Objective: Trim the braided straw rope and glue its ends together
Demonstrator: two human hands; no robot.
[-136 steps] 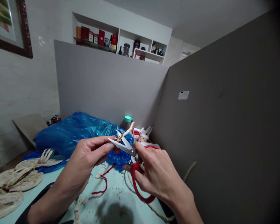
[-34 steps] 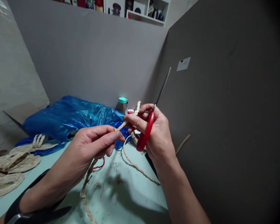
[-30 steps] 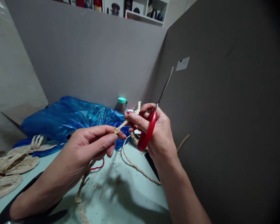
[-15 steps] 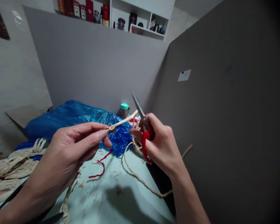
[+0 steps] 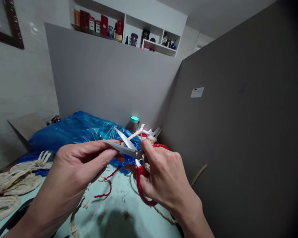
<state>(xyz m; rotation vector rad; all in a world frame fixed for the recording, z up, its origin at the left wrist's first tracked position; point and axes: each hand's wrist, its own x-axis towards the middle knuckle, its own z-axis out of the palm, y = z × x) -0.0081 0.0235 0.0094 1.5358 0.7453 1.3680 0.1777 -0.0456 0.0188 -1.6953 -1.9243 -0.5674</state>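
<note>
Between thumb and fingers, my left hand [image 5: 86, 165] pinches a pale twisted straw cord [image 5: 136, 133], whose free end points up and to the right. Red-handled scissors [image 5: 132, 150] are in my right hand [image 5: 164, 168], fingers through the loops. Their blades are spread, one passing in front of the cord close to my left fingertips and the other rising beside it. More of the twisted cord [image 5: 166, 217] lies on the pale green tabletop [image 5: 124, 201] under my right hand. A short red yarn [image 5: 109, 185] curls between my hands, among small fibre scraps.
Blue plastic sheeting [image 5: 72, 130] is heaped at the back left. A bottle with a turquoise lid [image 5: 134, 119] stands by the grey partition [image 5: 109, 76]. Bundles of pale fibre [image 5: 17, 178] lie at the left. Another grey panel [image 5: 225, 115] rises on the right.
The scissors have swung down to the left and their blades have spread around the cord near my left fingers. My left hand keeps its pinch. The view has tilted up slightly.
</note>
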